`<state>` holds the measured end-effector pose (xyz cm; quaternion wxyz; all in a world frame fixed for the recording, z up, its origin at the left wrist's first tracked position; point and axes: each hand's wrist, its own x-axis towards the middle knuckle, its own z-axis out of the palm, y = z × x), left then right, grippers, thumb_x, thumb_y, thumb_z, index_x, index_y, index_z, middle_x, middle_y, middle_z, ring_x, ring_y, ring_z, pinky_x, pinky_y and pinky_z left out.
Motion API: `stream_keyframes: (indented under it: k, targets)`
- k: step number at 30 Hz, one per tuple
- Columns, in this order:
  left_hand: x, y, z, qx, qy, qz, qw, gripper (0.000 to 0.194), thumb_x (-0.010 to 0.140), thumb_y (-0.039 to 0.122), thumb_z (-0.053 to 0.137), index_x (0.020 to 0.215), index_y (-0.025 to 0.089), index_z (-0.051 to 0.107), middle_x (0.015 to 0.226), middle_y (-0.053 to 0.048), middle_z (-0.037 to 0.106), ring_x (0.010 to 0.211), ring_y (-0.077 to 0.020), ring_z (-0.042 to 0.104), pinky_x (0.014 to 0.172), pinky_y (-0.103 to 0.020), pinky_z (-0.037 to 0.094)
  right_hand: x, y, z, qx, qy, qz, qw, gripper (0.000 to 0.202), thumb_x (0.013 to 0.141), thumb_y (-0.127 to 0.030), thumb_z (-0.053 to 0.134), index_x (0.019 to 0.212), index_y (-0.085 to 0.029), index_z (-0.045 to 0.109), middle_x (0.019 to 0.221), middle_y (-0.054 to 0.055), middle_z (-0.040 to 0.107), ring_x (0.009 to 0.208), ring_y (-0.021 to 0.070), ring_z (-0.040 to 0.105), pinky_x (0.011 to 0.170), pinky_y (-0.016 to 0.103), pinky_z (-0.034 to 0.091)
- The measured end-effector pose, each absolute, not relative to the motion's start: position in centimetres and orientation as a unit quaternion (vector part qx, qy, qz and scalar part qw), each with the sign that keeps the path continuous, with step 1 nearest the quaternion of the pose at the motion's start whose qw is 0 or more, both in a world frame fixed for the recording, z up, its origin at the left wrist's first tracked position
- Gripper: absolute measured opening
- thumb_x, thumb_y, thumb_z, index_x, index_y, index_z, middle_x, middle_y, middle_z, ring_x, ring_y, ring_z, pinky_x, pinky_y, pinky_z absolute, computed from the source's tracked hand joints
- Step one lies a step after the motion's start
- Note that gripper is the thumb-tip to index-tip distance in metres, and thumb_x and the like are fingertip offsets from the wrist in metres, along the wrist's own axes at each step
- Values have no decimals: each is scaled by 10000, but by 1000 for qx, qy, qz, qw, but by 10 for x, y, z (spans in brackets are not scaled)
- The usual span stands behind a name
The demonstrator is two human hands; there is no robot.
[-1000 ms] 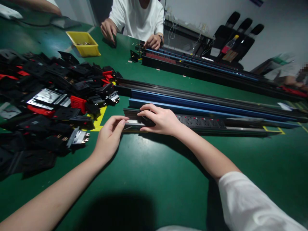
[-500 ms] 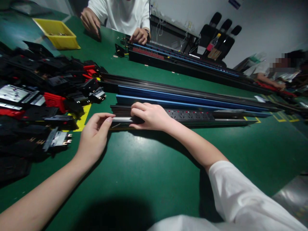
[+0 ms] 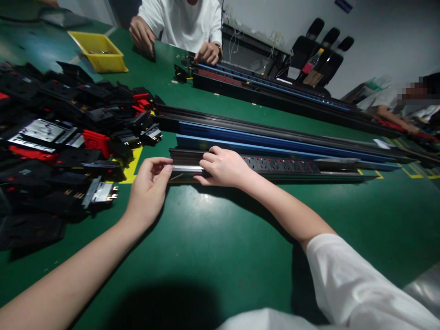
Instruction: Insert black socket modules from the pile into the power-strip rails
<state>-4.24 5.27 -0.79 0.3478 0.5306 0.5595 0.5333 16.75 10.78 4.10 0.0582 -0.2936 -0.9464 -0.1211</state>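
While only the head view is on hand, it shows both of the person's hands at the near end of a long black socket rail (image 3: 275, 167) lying lengthwise on the green table (image 3: 213, 247). The right hand (image 3: 225, 167) lies on top of the rail with fingers curled down and pressed on it, seemingly pinning it so it cannot slide; what is under the palm is hidden. The left hand (image 3: 149, 185) meets the rail's end from the left, thumb and fingertips pinched lightly at a bright metal strip (image 3: 185, 169) that pokes out there, a hold suited to guiding something thin into or along the channel. Whether the strip is fully gripped or merely touched cannot be told. Further along the rail sits a row of sockets with red dots (image 3: 282, 164), already seated in the channel.

Just behind the rail, parallel to it, lie blue rails (image 3: 275, 144) and more black ones, stacked side by side within reach. To the left, a sprawling heap of black and red socket modules (image 3: 68, 137) covers the table near the left hand. A yellow bin (image 3: 99, 57) stands at the far side. Across the table, a co-worker in a white shirt (image 3: 185, 23) rests hands on another set of rails (image 3: 275, 94).
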Motion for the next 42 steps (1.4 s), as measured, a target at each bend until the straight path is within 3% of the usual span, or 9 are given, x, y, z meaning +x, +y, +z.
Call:
stream_keyframes:
  k: [8,13,21,26,34,39,42]
  targets:
    - [-44,56,-18,473,532,601,363,407,881,272,624,1177,242,347,975,-3,637,827,-119,621,759,-265,500,167,106,43,-291,-947,-129,55,449,1006,-490,420,921,-145,695,910,107,687,869,256,565,662,348,401]
    - [-43,58,-15,412,527,644,371,529,840,193,619,1217,282,258,1047,4,601,732,-90,615,636,-237,500,167,106,43,-293,-945,-133,54,456,1006,-498,420,923,-146,697,914,112,680,877,258,560,665,351,401]
    - [-41,62,4,231,542,684,430,564,842,195,572,1268,380,251,1034,29,619,760,-93,646,719,-282,526,168,106,44,-294,-945,-135,56,457,1005,-499,425,910,-143,695,909,109,675,877,253,558,656,341,386]
    - [-43,63,5,226,556,670,437,528,861,222,503,1282,407,244,1091,13,627,783,-97,652,685,-283,521,168,106,44,-297,-944,-132,53,454,1003,-500,433,918,-141,698,921,115,675,880,249,552,648,335,376]
    - [-41,61,2,247,527,687,436,592,810,191,572,1288,337,255,1181,-24,641,757,-87,609,573,-208,444,168,106,42,-296,-944,-132,58,461,1003,-501,426,917,-140,698,919,116,677,881,258,559,651,344,383]
    - [-43,58,-7,304,525,670,429,461,781,224,623,1217,206,474,1353,-138,574,712,-73,598,526,-197,423,168,106,43,-293,-945,-131,55,453,1004,-492,422,926,-140,697,926,112,682,881,263,567,658,351,391]
    - [-44,53,-11,373,540,647,390,488,781,208,653,1240,194,490,1396,-141,536,686,-59,579,541,-205,431,167,106,44,-296,-946,-126,50,450,1003,-489,426,931,-137,697,934,115,685,886,264,569,660,352,394]
